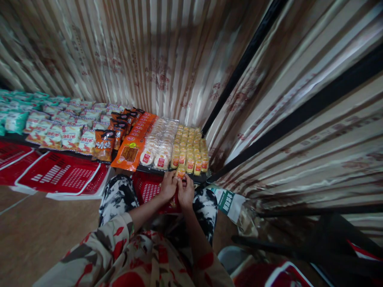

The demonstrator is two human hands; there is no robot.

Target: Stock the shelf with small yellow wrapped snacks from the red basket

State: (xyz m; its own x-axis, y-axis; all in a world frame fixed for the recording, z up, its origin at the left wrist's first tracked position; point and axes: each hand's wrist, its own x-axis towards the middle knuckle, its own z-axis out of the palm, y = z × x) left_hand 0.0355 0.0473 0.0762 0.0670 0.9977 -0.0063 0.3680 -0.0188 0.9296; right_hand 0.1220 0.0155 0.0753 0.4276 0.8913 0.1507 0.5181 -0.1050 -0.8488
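Note:
Between my two hands is a small yellow wrapped snack (180,173) with a red and orange label. My left hand (168,186) pinches it from the left, and the fingers of my right hand (186,192) close on its right side. Just beyond them, rows of similar yellow wrapped snacks (190,153) stand at the right end of a low black shelf (167,172). Beside those rows lie clear packs of round white cakes (160,160) with red labels. A red basket (146,190) sits between my knees, partly hidden under my forearms.
Further left on the shelf are orange snack bags (128,153), brown bags (103,144), white bags (71,135) and teal bags (16,120). Red baskets (64,171) rest below. Pleated curtain (119,52) and black poles (239,71) stand close behind. A green-and-white bag (229,202) lies right.

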